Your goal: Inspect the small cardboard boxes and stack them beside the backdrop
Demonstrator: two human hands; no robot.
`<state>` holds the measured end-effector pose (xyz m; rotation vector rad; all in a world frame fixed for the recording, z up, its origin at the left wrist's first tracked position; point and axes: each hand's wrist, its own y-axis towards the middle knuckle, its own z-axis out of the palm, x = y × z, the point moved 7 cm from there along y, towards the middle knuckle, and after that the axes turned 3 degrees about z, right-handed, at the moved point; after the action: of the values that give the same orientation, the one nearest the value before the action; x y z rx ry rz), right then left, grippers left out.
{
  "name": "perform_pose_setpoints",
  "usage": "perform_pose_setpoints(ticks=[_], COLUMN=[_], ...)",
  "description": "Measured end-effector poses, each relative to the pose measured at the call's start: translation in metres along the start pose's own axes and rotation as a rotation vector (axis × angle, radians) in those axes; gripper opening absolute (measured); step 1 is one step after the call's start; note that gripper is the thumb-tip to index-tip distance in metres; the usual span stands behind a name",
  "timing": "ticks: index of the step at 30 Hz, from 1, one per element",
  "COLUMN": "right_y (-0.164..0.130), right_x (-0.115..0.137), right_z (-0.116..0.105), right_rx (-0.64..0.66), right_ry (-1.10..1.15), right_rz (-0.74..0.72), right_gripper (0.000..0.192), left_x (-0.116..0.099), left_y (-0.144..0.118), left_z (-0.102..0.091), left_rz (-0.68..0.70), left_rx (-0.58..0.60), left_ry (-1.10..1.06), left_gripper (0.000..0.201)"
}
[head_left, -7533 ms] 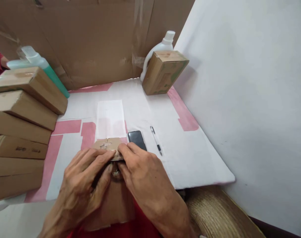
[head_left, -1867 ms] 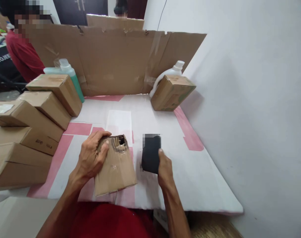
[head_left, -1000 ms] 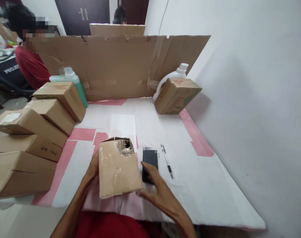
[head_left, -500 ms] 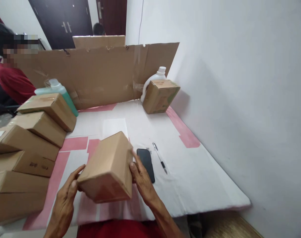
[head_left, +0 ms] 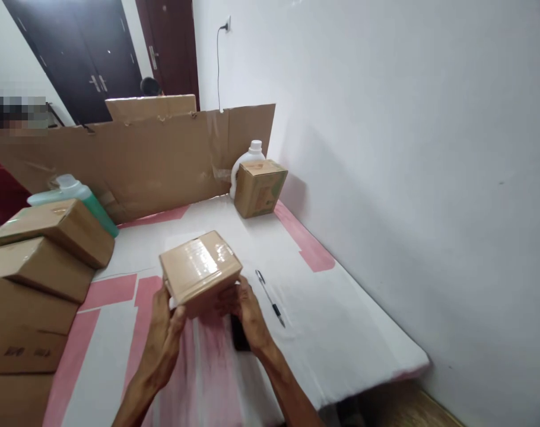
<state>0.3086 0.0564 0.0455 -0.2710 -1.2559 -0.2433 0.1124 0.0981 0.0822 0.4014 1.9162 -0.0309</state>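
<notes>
A small brown cardboard box is held up over the table between my two hands, its taped, shiny face turned upward. My left hand grips the box's left side, thumb at the near edge. On the right, my right hand supports the lower right corner, with some fingers hidden underneath. A black phone lies on the cloth, partly covered by my right hand. Just right of that hand is a pen with a black grip.
Several cardboard boxes line the left side, beside a bottle of green liquid. A white jug stands behind another box at the back. A cardboard panel closes the far edge; a wall rises right. A person's red sleeve shows left.
The box has been turned so its taped face shows on top, and it is farther from me. Both hands moved with it. My view has shifted to the right.
</notes>
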Motion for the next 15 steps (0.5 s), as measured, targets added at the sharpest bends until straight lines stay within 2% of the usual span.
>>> perform_pose_setpoints(ticks=[4, 9, 12, 15], right_y=[0.047, 0.131, 0.178, 0.215], right_x=[0.027, 0.052, 0.057, 0.056], right_z=[-0.072, -0.163, -0.203, -0.229], right_rx=[-0.171, -0.368, -0.437, -0.475], right_ry=[0.015, -0.025, -0.01, 0.007], right_rz=[-0.067, -0.092, -0.079, -0.037], right_gripper=[0.068, 0.081, 0.076, 0.068], left_x=[-0.03, -0.039, -0.04, -0.039], left_y=[0.065, 0.163, 0.211, 0.245], left_z=[0.08, 0.181, 0.227, 0.26], left_rz=[0.103, 0.152, 0.127, 0.11], left_rx=[0.119, 0.27, 0.317, 0.333], left_ry=[-0.156, -0.185, -0.188, -0.18], left_gripper=[0.07, 0.086, 0.094, 0.103])
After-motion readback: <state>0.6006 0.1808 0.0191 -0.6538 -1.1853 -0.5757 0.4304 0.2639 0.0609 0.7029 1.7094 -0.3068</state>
